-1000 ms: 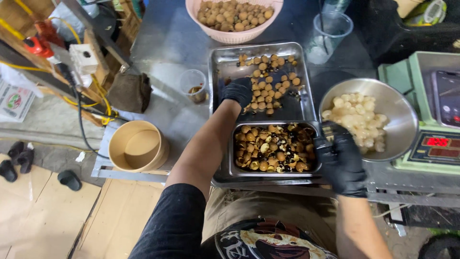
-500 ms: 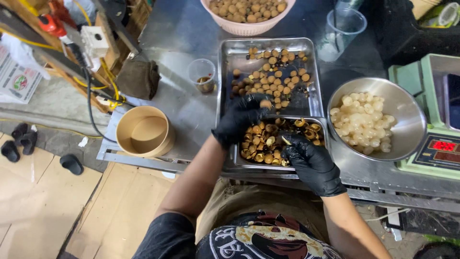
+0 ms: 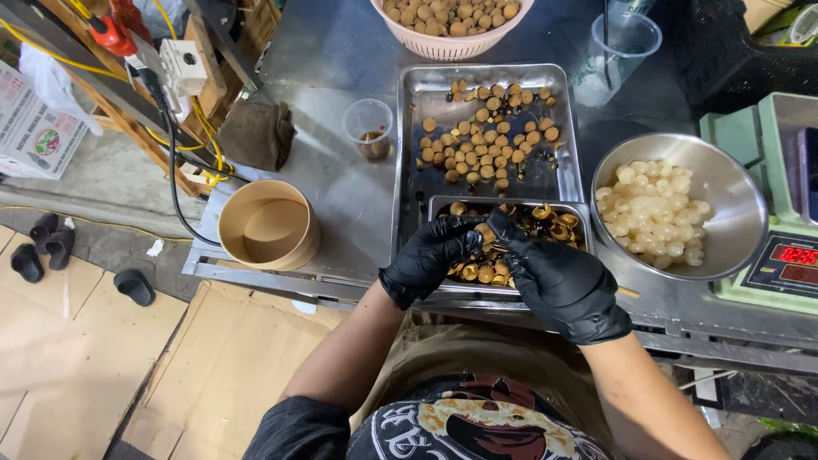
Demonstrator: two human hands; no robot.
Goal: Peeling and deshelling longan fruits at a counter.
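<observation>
Hidden behind two black-gloved hands: most of the small steel tray [image 3: 569, 207] of brown shells, its near end covered. Left hand [image 3: 430, 258] and right hand [image 3: 558, 281] meeting over that tray, fingertips pinched together on one small brown fruit [image 3: 487, 232] between them; exact grip of each finger hard to make out, black on black. Cut off at the top edge: a pink basket [image 3: 450, 44] heaped with brown fruits. Beyond the small tray, a larger steel tray [image 3: 409, 153] scattered with whole brown fruits. To the right, a steel bowl [image 3: 733, 204] of pale peeled flesh, just beside a green scale [image 3: 780, 273] cut by the right edge, red digits glowing but too small to read. A clear plastic cup [image 3: 626, 47] near the top, contents unclear. A small plastic cup [image 3: 369, 128] with something dark at its bottom, left of the large tray. Farther left, a round tan paper tub [image 3: 268, 226] at the worktop's corner and a brown cloth [image 3: 256, 135]. Worktop [image 3: 341, 187] of dull grey metal, smudged. Below, flattened cardboard [image 3: 102, 375] on the floor, dark sandals [image 3: 47, 247] on concrete, yellow and black cables [image 3: 175, 145] trailing from a white socket box [image 3: 183, 66].
</observation>
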